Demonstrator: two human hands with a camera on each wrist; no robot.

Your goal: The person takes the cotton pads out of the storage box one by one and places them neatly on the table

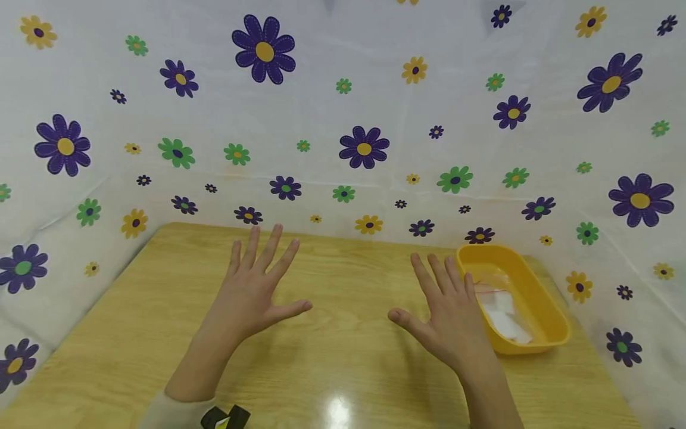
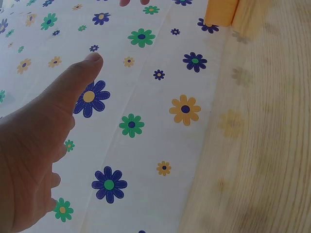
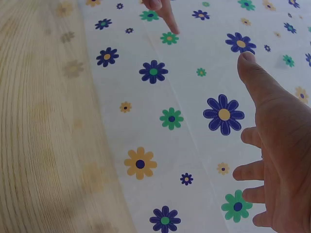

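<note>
Both hands hover over a wooden table (image 1: 343, 333) with fingers spread and nothing held. My left hand (image 1: 252, 298) is left of centre in the head view, its thumb pointing right. To the right, my right hand (image 1: 452, 319) has its thumb pointing left, and its little finger overlaps the near-left rim of a yellow plastic tub (image 1: 543, 304) in that view. White, flat, soft-looking pieces (image 1: 504, 316) lie inside the tub. The left wrist view shows the left thumb (image 2: 77, 80) stretched out; the right wrist view shows the right thumb (image 3: 260, 77) likewise.
A white sheet (image 1: 321, 107) printed with purple, green and yellow flowers hangs behind the table and along both sides. The tub stands by the table's right edge. A black strap with a yellow mark (image 1: 225, 418) is at the left sleeve (image 1: 179, 411).
</note>
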